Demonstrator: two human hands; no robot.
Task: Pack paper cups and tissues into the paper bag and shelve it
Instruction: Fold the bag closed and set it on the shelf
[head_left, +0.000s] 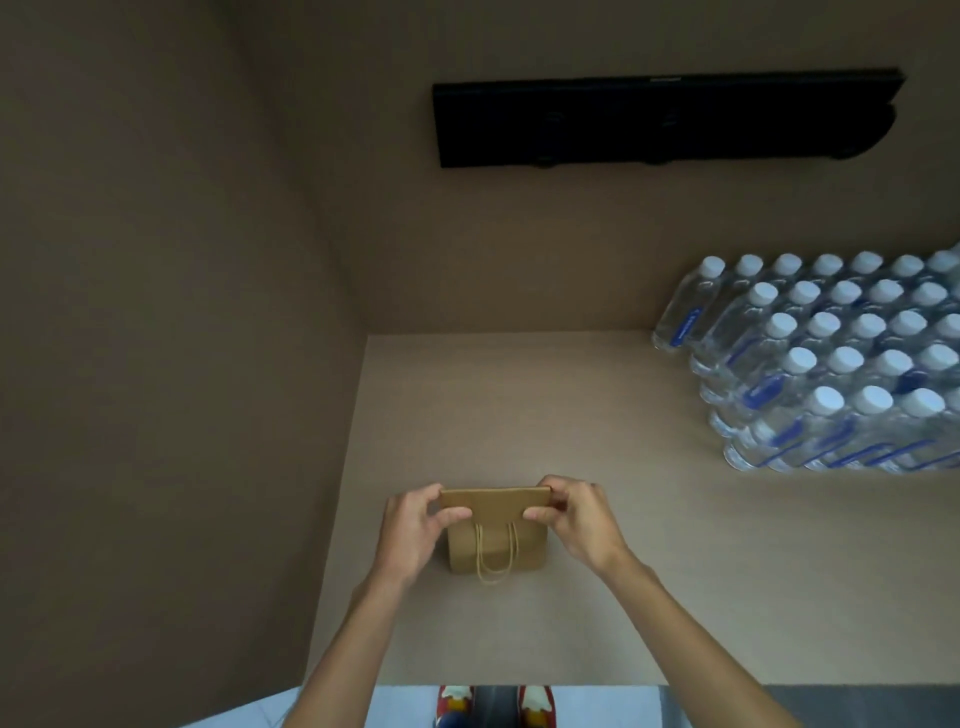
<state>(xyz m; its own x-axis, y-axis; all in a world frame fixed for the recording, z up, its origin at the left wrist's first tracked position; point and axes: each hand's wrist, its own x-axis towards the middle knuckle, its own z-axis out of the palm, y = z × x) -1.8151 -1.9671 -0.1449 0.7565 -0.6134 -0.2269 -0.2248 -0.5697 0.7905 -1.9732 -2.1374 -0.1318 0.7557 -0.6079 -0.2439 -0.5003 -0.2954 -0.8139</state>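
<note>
The paper bag (496, 540) stands upright on the shelf (571, 405), toward its front edge and left of centre, well apart from the side wall. Its top is folded over flat, and the twisted cord handle (496, 553) hangs down the near face, its loop reaching the shelf surface. The left hand (415, 525) grips the left end of the folded top, thumb on the near face and fingers (434, 493) curled over the far side, pinching the fold. The right hand (574, 514) holds the right end in the same manner, thumb forward and fingers over the back, pinching the paper. The bag's contents cannot be seen. A shrink-wrapped pack of water bottles (831, 364) with white caps occupies the right rear of the shelf, well apart from the bag. A black bar (665, 119) is fixed to the back panel above. Below the shelf edge, red and white shoes (496, 706) are visible on the floor.
</note>
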